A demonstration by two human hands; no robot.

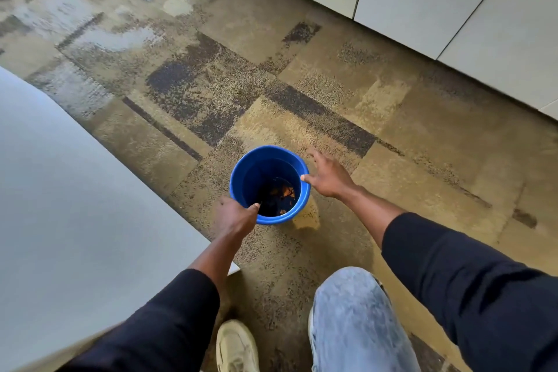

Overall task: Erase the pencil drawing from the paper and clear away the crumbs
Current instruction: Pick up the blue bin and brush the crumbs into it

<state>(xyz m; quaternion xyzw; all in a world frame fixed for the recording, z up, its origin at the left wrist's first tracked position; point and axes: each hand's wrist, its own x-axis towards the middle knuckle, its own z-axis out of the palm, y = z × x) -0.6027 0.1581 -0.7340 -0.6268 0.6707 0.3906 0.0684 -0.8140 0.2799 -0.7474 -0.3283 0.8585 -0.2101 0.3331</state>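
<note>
Blue plastic bucket (245,170) stood on the mottled brown carpet (332,100), near the corner of the pale grey desk (75,205), in the head-camera view. The person's left hand (235,216) curled over the near rim, thumb hooked inside, apparently gripping it. The right hand (327,177) hovered at the far rim with fingers (316,160) spread, thumb tip at the blue edge. Neither the paper nor any crumbs showed; dark litter with brown scraps lay at the bucket's bottom. A one-sided lift by the rim looked likely to tilt the bucket and spill that litter onto the carpet. A swing upward risked clipping the desk corner or the denim-clad knee (356,320).
</note>
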